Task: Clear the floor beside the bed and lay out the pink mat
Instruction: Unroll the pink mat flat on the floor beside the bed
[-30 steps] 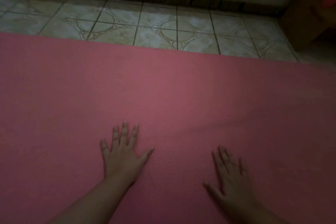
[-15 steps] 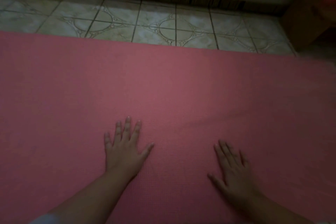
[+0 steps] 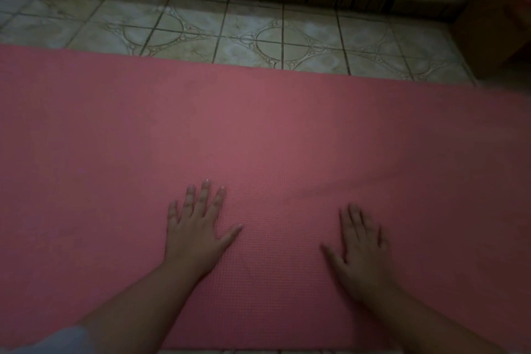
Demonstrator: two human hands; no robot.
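Both my palms lie flat and spread on the pink mat (image 3: 258, 129), gripping nothing: left hand (image 3: 198, 234) at lower centre, right hand (image 3: 360, 246) to its right. The mat fills the middle band of the frame, unrolled over the tiled floor (image 3: 253, 37). A shallow ridge (image 3: 339, 187) rises above my right fingers. I judge it light, soft and flexible, its textured face not slippery; best held by pinching an edge, or smoothed by pressing outward

One head-worn camera looks forward and down, close over the pink mat (image 3: 258, 129), toward the tiled floor (image 3: 310, 37) beyond.
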